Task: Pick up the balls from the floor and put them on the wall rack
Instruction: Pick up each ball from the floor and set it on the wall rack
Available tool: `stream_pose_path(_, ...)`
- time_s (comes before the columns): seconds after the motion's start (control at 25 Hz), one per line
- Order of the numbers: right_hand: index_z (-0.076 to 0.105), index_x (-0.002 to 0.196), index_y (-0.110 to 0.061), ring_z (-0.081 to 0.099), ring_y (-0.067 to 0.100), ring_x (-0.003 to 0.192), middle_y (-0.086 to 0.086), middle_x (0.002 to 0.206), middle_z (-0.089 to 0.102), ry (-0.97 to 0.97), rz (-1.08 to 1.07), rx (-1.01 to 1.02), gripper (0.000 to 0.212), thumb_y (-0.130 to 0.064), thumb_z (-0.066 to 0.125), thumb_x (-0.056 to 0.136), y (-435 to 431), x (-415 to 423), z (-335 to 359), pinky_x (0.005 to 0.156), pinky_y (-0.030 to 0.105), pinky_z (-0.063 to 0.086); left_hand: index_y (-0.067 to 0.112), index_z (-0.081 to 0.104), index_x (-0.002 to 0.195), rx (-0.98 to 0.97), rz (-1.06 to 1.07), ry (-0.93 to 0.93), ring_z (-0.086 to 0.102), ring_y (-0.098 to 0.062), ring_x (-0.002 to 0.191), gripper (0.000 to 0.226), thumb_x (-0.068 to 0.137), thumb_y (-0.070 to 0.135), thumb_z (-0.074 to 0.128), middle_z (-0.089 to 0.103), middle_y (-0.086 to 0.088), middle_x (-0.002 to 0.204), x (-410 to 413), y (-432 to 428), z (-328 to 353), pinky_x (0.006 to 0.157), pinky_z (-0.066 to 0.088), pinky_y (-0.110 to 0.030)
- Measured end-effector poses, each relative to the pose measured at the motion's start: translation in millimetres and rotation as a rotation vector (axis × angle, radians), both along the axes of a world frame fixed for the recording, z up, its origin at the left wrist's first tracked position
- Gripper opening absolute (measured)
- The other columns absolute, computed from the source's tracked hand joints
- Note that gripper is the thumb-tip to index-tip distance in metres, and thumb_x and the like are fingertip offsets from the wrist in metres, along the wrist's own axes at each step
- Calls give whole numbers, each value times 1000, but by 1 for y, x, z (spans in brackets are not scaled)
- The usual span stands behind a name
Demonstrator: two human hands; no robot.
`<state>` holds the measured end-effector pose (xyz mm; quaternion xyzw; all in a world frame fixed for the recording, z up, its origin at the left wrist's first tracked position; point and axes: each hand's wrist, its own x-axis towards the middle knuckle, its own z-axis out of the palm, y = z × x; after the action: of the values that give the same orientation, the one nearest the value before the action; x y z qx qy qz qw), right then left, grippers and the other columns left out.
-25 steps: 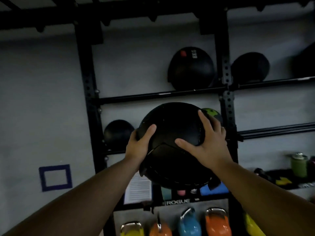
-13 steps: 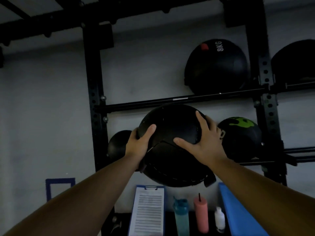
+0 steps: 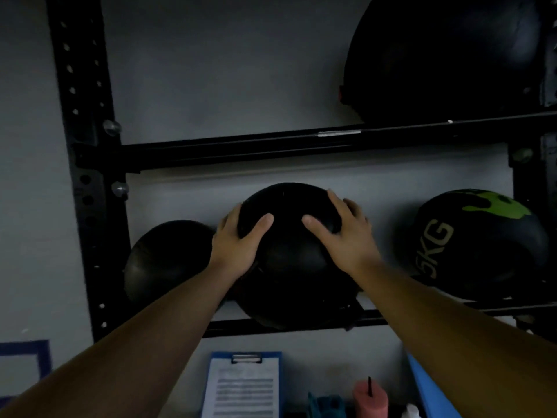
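A large black ball (image 3: 289,254) rests on the lower rails of the black wall rack (image 3: 241,146), between a smaller black ball (image 3: 168,260) on its left and a black ball with green marks and "KG" lettering (image 3: 479,245) on its right. My left hand (image 3: 238,245) grips the ball's left side and my right hand (image 3: 346,236) grips its right side, thumbs across the front. Another big black ball (image 3: 440,58) sits on the upper rail at the top right.
The rack's upright post (image 3: 87,164) stands at the left against the grey wall. Below the rack are a blue clipboard with a sheet (image 3: 244,384), a pink bottle (image 3: 369,399), a blue board (image 3: 431,390) and blue tape on the wall (image 3: 27,360).
Both hands pushed the black ball forward and set it onto the lower rails between the two other balls. The view moved closer to the rack.
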<state>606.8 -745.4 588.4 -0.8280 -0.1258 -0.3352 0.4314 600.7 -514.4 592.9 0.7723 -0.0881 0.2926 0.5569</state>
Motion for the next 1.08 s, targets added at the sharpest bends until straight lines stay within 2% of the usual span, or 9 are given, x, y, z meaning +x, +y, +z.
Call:
stream_pose_path(0.12,45,151,-45,44,25,141,0,157,43,33,-25,29,98,-97,47,68,10,57,24,107,32,37,46,46,158,89,-95,-68,50,-20,148,122,51,102,68,50,7,162,59,11,-1,122,43,-51)
stream_pose_path(0.24,60,140,-42,56,17,130,-6,145,59,22,-81,72,87,-94,52,71,15,86,25,98,24,41,42,55,153,88,-110,-140,58,-14,139,120,50,101,70,60,10,152,94,16,-11,117,49,-46)
stream_pose_path(0.44,69,128,-41,64,7,112,-16,125,69,-65,-200,74,71,-88,48,79,20,85,24,97,34,54,45,54,153,87,-87,-177,53,-19,146,120,49,104,66,56,9,157,115,16,-14,119,46,-50)
stream_pose_path(0.56,57,140,-44,61,17,119,-8,135,64,-55,-321,-98,64,-80,35,92,20,62,19,96,42,54,41,55,154,123,-119,-150,56,-17,143,125,47,103,67,57,6,158,102,20,-10,120,45,-43)
stream_pose_path(0.64,43,151,-42,56,27,127,0,146,56,18,-359,-255,64,-74,31,97,16,40,16,97,45,51,36,59,151,195,-116,-121,61,-17,136,115,53,96,73,61,3,152,85,27,-2,111,47,-34)
stream_pose_path(0.72,38,154,-39,57,30,125,4,147,54,129,-372,-403,70,-76,36,95,11,5,12,93,43,52,33,65,144,331,-74,-113,64,-24,131,92,68,83,76,64,-3,146,60,35,5,102,49,-34)
stream_pose_path(0.84,51,142,-36,62,26,114,1,132,64,251,-420,-550,67,-78,45,89,-3,-62,3,80,37,49,29,71,130,585,-16,-202,62,-32,128,58,85,64,78,62,-8,141,9,26,8,103,54,-46)
stream_pose_path(0.92,57,134,-34,61,27,114,2,131,63,301,-452,-545,60,-74,50,90,-22,-123,-8,82,37,47,28,77,117,687,-41,-247,65,-34,123,42,87,58,79,66,-9,137,-38,1,4,101,55,-46)
stream_pose_path(1.08,65,113,-35,63,28,108,1,114,64,397,-595,-500,41,-67,59,87,-86,-265,-60,77,31,38,33,72,85,812,-223,-145,72,-27,103,30,83,61,81,76,2,103,-135,-77,-38,91,57,-40)
